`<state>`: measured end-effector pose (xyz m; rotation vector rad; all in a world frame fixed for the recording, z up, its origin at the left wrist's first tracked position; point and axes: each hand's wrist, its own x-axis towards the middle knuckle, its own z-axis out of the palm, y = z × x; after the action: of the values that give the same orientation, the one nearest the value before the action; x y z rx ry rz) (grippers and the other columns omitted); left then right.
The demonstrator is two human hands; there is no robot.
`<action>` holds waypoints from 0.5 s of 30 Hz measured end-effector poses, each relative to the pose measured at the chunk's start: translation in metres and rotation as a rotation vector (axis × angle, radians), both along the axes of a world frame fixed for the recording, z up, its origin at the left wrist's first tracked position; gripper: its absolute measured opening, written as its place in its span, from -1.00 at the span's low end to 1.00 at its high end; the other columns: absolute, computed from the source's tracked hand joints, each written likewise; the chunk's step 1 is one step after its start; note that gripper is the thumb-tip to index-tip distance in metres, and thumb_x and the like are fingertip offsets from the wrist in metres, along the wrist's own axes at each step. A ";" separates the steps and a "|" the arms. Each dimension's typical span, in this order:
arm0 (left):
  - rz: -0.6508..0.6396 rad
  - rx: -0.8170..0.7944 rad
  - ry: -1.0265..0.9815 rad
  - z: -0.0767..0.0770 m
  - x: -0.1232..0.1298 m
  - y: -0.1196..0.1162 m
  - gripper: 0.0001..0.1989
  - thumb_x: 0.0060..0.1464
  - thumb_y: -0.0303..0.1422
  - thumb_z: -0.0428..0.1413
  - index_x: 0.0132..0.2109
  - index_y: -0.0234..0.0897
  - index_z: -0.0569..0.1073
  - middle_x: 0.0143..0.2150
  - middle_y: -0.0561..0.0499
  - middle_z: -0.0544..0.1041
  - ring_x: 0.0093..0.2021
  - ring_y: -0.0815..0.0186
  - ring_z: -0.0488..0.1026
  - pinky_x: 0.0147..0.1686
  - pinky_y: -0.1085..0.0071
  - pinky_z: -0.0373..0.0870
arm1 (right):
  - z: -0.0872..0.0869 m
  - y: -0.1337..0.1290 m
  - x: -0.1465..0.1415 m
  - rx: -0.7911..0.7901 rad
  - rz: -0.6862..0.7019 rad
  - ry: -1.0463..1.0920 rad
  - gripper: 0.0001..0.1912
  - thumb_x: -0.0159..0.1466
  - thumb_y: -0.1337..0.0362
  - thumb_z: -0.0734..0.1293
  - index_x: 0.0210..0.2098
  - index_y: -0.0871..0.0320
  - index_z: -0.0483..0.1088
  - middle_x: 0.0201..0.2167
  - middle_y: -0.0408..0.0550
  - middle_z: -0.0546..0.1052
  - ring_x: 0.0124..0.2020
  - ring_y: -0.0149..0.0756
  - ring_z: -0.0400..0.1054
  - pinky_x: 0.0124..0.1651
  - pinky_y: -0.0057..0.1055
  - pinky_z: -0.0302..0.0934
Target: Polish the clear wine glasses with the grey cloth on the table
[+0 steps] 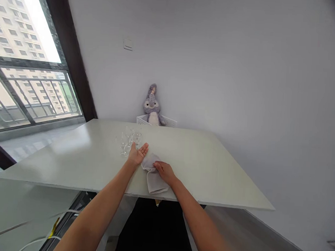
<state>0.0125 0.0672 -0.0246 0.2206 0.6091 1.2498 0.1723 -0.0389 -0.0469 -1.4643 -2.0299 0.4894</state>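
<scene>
My left hand point(137, 153) is palm up with its fingers stretched out, and I see nothing in it. Just beyond it, several clear stemmed glasses point(124, 142) stand close together on the white table point(199, 154). The hand partly covers the nearest ones, so I cannot tell whether it touches a glass. To its right lies a pale grey cloth point(155, 181), loosely folded and near the front edge. My right hand point(164, 170) is closed on the upper part of the cloth, with the thumb side up.
Behind the table's far edge, a grey plush toy point(152, 105) sits in a white perforated basket point(170, 122) against the wall. A window point(31, 75) with a railing is at the left. White cables point(41, 239) hang below the table at the lower left.
</scene>
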 end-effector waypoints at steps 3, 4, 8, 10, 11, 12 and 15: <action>0.050 -0.014 -0.022 0.006 0.005 0.000 -0.51 0.06 0.00 -0.15 0.05 -0.18 0.13 -0.08 -0.23 0.41 -0.20 0.22 0.47 -0.37 0.36 0.46 | 0.005 -0.003 0.000 -0.003 -0.044 0.000 -0.46 0.31 0.07 -0.09 -0.32 0.13 0.43 -0.35 -0.09 0.50 -0.28 -0.32 0.34 -0.16 -0.41 0.13; 0.067 -0.019 -0.031 0.008 0.006 0.000 -0.50 0.06 0.01 -0.16 0.07 -0.15 0.10 -0.07 -0.22 0.40 -0.20 0.21 0.47 -0.37 0.35 0.46 | 0.006 -0.004 0.001 0.000 -0.053 -0.002 -0.47 0.30 0.07 -0.08 -0.34 0.13 0.44 -0.37 -0.10 0.50 -0.30 -0.32 0.33 -0.18 -0.42 0.13; 0.129 -0.045 -0.063 0.015 0.010 0.000 -0.50 0.07 0.01 -0.20 0.11 -0.06 0.00 -0.06 -0.18 0.39 -0.18 0.22 0.46 -0.38 0.34 0.46 | 0.008 -0.005 0.002 0.016 -0.071 -0.002 -0.50 0.28 0.08 -0.04 -0.38 0.13 0.44 -0.44 -0.11 0.50 -0.36 -0.32 0.33 -0.23 -0.44 0.14; 0.159 -0.052 -0.081 0.018 0.009 0.000 -0.50 0.07 0.01 -0.19 0.12 -0.05 -0.03 -0.05 -0.18 0.37 -0.17 0.21 0.46 -0.38 0.33 0.46 | 0.007 -0.004 0.003 0.020 -0.069 -0.001 -0.50 0.28 0.09 -0.04 -0.36 0.14 0.45 -0.45 -0.11 0.50 -0.37 -0.32 0.33 -0.25 -0.45 0.14; 0.172 -0.054 -0.089 0.019 0.008 0.000 -0.50 0.07 0.00 -0.18 0.12 -0.05 -0.03 -0.04 -0.19 0.36 -0.16 0.20 0.46 -0.38 0.32 0.46 | 0.007 -0.004 0.004 0.022 -0.067 -0.001 -0.50 0.28 0.10 -0.04 -0.35 0.14 0.45 -0.45 -0.11 0.50 -0.37 -0.32 0.33 -0.26 -0.46 0.14; 0.183 -0.055 -0.098 0.021 0.007 0.000 -0.50 0.07 -0.02 -0.15 0.11 -0.05 -0.02 -0.03 -0.20 0.34 -0.16 0.19 0.45 -0.38 0.31 0.46 | 0.006 -0.004 0.004 0.023 -0.062 -0.002 -0.51 0.28 0.11 -0.04 -0.34 0.14 0.45 -0.45 -0.11 0.50 -0.37 -0.32 0.33 -0.27 -0.46 0.14; 0.200 -0.061 -0.119 0.025 0.003 0.000 -0.55 0.08 -0.06 -0.11 0.07 -0.09 0.03 0.00 -0.23 0.31 -0.15 0.16 0.45 -0.38 0.27 0.47 | 0.003 -0.004 0.005 0.025 -0.047 -0.007 -0.51 0.28 0.13 -0.04 -0.34 0.17 0.46 -0.44 -0.10 0.50 -0.39 -0.33 0.33 -0.29 -0.47 0.13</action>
<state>0.0154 0.0670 0.0007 0.0340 0.5760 1.4237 0.1778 -0.0424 -0.0437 -1.4969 -1.9947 0.4387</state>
